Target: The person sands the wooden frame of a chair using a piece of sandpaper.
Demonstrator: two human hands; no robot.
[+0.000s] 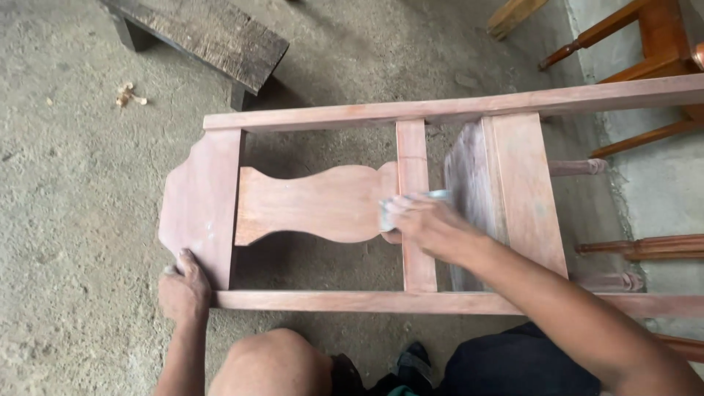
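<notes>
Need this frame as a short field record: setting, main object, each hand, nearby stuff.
setting: rough concrete floor, seen from above
main object: unfinished wooden chair lying on its back
left hand: grips the top corner of the chair back, by the curved crest rail
right hand: presses a small grey pad, likely sandpaper, where the shaped splat meets the cross rail
fingers: curled over the pad
nearby: dark wooden bench; varnished chair at upper right
</notes>
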